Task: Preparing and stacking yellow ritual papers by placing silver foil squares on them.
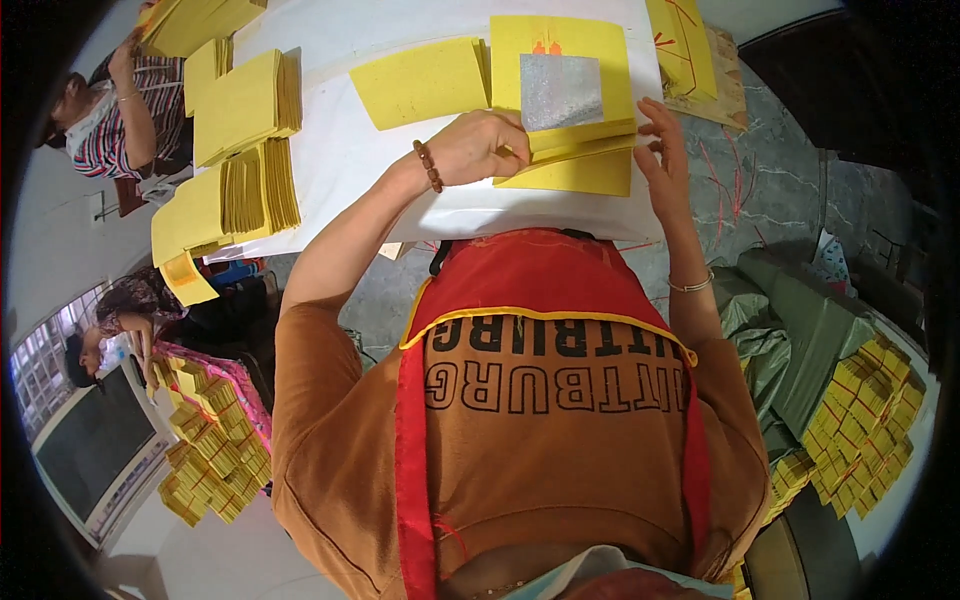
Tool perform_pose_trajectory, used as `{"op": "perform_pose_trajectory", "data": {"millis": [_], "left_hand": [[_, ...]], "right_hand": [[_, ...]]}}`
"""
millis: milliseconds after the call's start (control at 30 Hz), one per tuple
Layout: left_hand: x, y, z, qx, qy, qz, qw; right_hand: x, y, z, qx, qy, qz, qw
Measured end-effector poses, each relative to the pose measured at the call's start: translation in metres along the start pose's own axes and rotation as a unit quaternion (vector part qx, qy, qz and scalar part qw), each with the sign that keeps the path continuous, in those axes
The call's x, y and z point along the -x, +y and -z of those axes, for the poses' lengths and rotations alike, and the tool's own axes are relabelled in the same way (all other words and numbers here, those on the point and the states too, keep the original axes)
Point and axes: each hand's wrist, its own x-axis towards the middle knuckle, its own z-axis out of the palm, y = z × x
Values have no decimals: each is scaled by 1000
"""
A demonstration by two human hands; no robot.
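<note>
A yellow paper sheet [508,60] with a silver-grey square [560,90] and small orange print lies in front of me, its near part partly folded up. My left hand [482,146], with a brown beaded bracelet, pinches the left end of the raised fold. At the fold's right end is my right hand [668,160], its thumb and fingers apart beside the paper edge. Whether those fingertips touch the paper, I cannot tell. Left of the sheet, a few plain yellow papers [420,84] lie on the white-covered table [335,175].
Stacks of folded yellow paper [240,105] line the table's left side. A red-tied yellow bundle [688,45] sits at the far right. Two other people [125,115] are at the left. Tied yellow bundles [865,425] are piled at the lower right, near green sheeting [790,310].
</note>
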Motion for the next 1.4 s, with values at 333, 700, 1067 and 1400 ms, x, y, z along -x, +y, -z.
{"op": "perform_pose_trajectory", "data": {"millis": [333,700,1067,1400], "left_hand": [[-2,0,0,7,-12,9,1000],[-1,1,-1,-6,-5,6,1000],[0,1,-4,-26,4,-20,999],[1,-1,-5,-42,4,-27,999]], "right_hand": [[11,-21,-11,-177,1,-134,975],[15,-27,-4,-185,56,-281,940],[17,-31,-7,-196,13,-314,929],[17,-27,0,-219,-15,-321,921]]}}
